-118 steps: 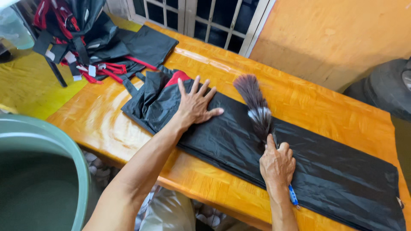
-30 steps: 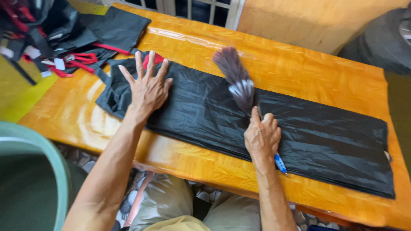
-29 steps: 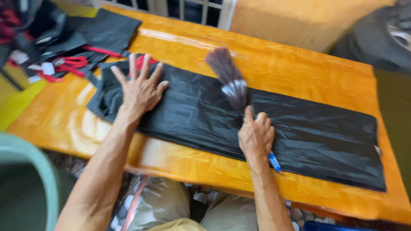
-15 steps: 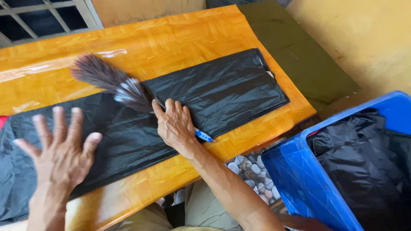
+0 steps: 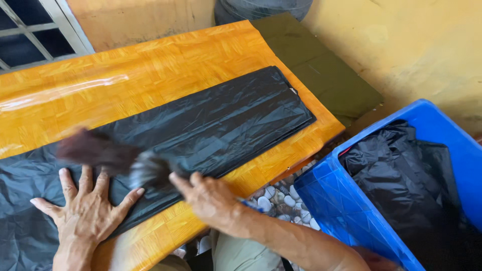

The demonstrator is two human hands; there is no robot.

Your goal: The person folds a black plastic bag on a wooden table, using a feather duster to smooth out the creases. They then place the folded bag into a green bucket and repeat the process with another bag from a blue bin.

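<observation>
Black plastic sheet [image 5: 201, 125]: flat on bench [image 5: 125, 65] | left hand [image 5: 88, 211]: splayed, pinning it | right hand [image 5: 208, 198]: gripping feather duster [image 5: 108, 158] | risk: sweep could ruck sheet toward blue crate [image 5: 326, 193]

Close head view, down onto table [image 5: 165, 55]

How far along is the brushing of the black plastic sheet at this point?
Done: the black plastic sheet lies spread flat on the orange table. In hand: the left hand presses the sheet down while the right hand sweeps a blurred feather duster over it. Left: the sheet's far end, towards the blue crate.
</observation>
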